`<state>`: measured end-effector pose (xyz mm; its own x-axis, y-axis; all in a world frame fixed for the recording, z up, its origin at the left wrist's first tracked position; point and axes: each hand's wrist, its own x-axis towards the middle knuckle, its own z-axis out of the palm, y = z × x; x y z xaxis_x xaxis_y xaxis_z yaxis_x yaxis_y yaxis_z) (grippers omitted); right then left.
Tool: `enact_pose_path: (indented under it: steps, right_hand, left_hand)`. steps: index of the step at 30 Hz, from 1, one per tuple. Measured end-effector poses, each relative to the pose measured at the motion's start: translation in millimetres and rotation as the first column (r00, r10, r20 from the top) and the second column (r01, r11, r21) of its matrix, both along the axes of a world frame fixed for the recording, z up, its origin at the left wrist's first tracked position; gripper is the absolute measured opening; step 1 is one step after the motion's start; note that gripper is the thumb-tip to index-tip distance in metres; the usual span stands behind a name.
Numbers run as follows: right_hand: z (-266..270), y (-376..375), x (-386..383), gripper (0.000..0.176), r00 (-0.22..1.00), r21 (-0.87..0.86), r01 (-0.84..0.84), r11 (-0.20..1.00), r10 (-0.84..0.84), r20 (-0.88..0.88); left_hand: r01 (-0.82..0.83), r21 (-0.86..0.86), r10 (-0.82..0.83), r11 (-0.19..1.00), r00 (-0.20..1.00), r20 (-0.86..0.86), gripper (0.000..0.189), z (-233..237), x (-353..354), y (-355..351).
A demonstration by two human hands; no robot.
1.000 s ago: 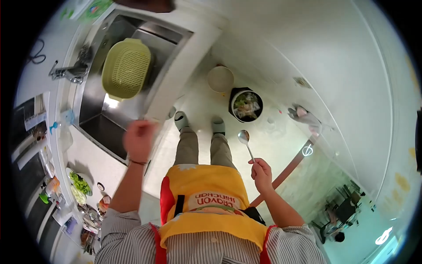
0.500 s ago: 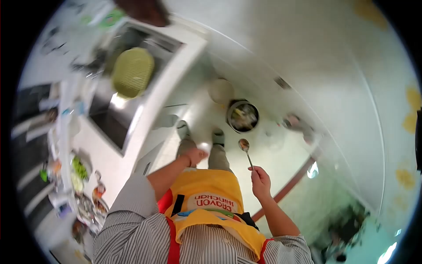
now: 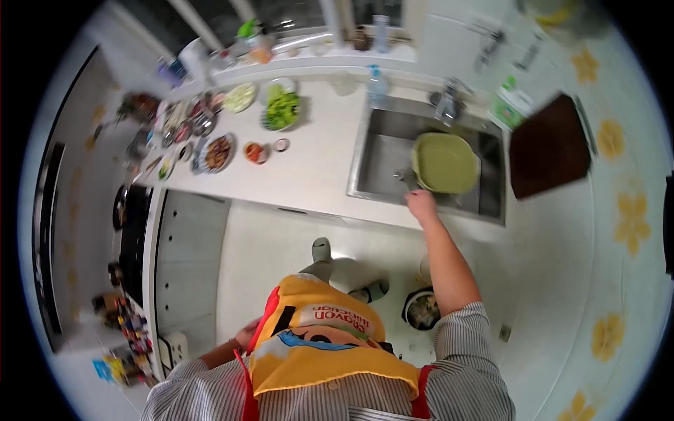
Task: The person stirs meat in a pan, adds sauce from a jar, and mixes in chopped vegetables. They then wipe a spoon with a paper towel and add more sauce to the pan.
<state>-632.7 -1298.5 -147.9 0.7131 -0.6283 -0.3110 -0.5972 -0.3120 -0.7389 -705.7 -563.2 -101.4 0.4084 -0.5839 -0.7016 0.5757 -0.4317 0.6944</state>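
Observation:
My right hand (image 3: pixel 421 205) reaches over the front edge of the sink (image 3: pixel 375 151), its fingers closed on a metal spoon (image 3: pixel 408 182). The spoon points down into the basin and is partly blurred. Just right of it, a yellow-green plastic basin (image 3: pixel 446 163) sits in the sink. My left hand (image 3: pixel 246 335) hangs low beside the yellow apron (image 3: pixel 319 309); its fingers are mostly hidden, so I cannot make out whether it holds anything.
A lined bin (image 3: pixel 423 309) with waste stands on the floor by my right arm. On the counter are a bowl of green vegetables (image 3: pixel 282 109), a plate of brown food (image 3: pixel 215 152) and a red-filled dish (image 3: pixel 255 152). A dark cutting board (image 3: pixel 551 147) stands right of the sink.
My view has turned from the bin on the floor to the counter. The right hand has moved from near the bin to the sink with the spoon. The left hand has dropped beside the apron.

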Motion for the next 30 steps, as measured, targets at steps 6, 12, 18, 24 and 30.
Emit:
enact_pose_path:
  steps: [6,12,18,24,30]
  right_hand:
    - [-107,-19,113,0.037,0.986,-0.301,-0.127,0.945,0.088,-0.138]
    - [-25,86,142,0.031,0.977,-0.497,-0.088,0.864,-0.023,-0.212]
    - [24,249,339,0.052,0.782,-0.493,-0.518,0.699,0.62,0.058]
    - [-3,285,447,0.071,0.596,-0.552,-0.753,0.359,0.726,-0.342]
    - [47,282,450,0.071,0.603,-0.4,-0.724,0.562,0.797,0.029]
  left_hand:
    - [0.143,0.598,-0.276,0.788,0.951,0.137,0.042,90,-53,49]
    - [-0.265,0.73,-0.057,0.63,0.922,0.384,0.026,21,10,129]
    - [-0.385,0.304,0.052,0.871,0.69,0.722,0.063,5,276,25]
    - [-0.349,-0.1,0.244,0.932,0.4,0.883,0.089,-17,485,-148]
    - [-0.443,-0.16,0.36,0.882,0.416,0.835,0.104,-58,540,-220]
